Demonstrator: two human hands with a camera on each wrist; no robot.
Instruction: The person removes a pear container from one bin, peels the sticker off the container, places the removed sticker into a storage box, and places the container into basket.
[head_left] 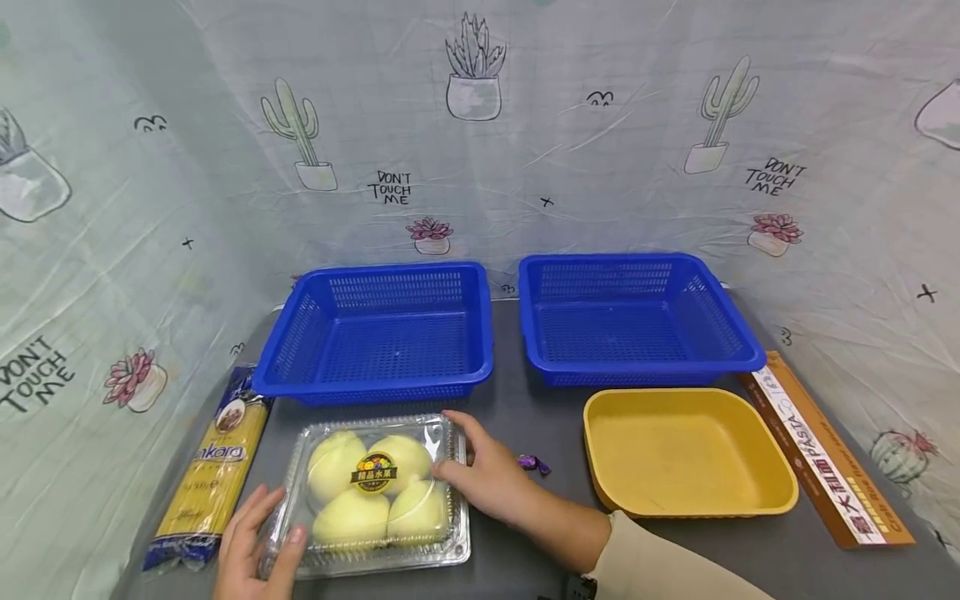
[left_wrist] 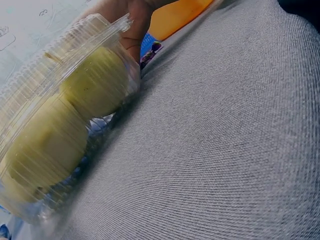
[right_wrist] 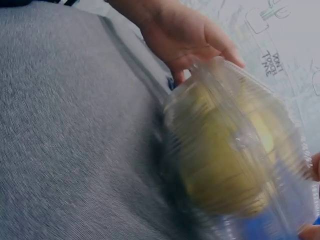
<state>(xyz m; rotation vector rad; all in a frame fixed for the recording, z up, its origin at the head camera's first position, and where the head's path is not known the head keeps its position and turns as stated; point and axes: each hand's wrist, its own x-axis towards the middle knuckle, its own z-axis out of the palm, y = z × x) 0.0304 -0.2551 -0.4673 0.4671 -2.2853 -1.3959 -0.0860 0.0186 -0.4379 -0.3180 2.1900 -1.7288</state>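
A clear plastic clamshell box point(head_left: 373, 472) of pale yellow-green fruits sits in front of me, its lid closed, with a black and gold label on top. My right hand point(head_left: 491, 475) grips its right side, thumb over the lid and fingers at the far right corner. Around the near left corner is my left hand point(head_left: 251, 550), fingers spread and fairly straight, thumb overlapping the front edge. Seen from the left wrist, the box point(left_wrist: 75, 107) shows its fruits through the ribbed side. In the right wrist view the box point(right_wrist: 230, 145) is blurred and tilted.
Two blue baskets point(head_left: 372, 392) point(head_left: 652, 367) stand at the back. A yellow tray point(head_left: 690, 510) is at the right, beside a brown pasta box point(head_left: 825, 450). Left of the fruit lies a spaghetti packet point(head_left: 217, 467). A small purple-wrapped item point(head_left: 534, 463) lies beyond my right wrist.
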